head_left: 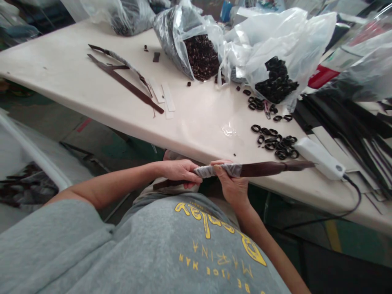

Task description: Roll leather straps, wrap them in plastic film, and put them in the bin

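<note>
At the table's (199, 122) near edge, the left hand (180, 171) is gripping a brown strap (263, 169); the right hand (231, 181) is pinching its pale wrap (206, 171). The free end is pointing right, so a wide swing could be scattering black loops (284, 146).

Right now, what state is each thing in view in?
Held brown strap: partly wrapped in clear plastic
Left hand: closed on that strap
Right hand: closed on it too
Second brown strap: lying on table
Bag of brown loops: open
Bag of black loops: open
Loose black loops: scattered
White corded device: lying down, power unclear
</note>
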`<state>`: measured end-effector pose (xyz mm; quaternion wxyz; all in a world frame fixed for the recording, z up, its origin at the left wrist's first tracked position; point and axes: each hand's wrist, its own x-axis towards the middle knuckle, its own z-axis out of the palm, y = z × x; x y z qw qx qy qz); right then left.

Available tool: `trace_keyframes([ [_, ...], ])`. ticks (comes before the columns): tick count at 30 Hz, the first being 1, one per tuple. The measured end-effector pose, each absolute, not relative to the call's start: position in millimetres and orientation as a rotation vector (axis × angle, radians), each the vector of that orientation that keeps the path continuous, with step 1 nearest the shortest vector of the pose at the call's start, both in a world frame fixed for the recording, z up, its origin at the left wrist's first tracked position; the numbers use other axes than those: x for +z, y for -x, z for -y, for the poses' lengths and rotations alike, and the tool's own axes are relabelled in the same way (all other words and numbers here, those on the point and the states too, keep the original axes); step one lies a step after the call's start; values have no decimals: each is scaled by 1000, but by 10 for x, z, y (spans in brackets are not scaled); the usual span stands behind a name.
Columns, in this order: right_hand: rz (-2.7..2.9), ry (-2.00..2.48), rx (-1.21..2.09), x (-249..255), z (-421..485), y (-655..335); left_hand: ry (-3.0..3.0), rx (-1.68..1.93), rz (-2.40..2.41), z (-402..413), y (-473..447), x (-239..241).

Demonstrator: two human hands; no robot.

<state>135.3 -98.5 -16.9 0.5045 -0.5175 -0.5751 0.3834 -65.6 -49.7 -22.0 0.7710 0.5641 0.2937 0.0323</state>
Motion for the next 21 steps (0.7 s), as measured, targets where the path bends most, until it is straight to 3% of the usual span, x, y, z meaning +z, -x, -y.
trace_keyframes([
  [5, 1408, 1294, 1117, -278, 999, -1203, -1176, 124, -675, 514, 501, -353],
  [10, 1519, 1331, 1070, -344, 935, -1174, -1167, 218, -681, 522, 460, -346],
  [13, 1506, 1233, 1261, -350, 927, -1156, -1157, 239, -675, 523, 479, -307],
  [21, 908, 1177, 1380, -368, 871, -1411, -1278, 175, -793, 531, 754, -254],
])
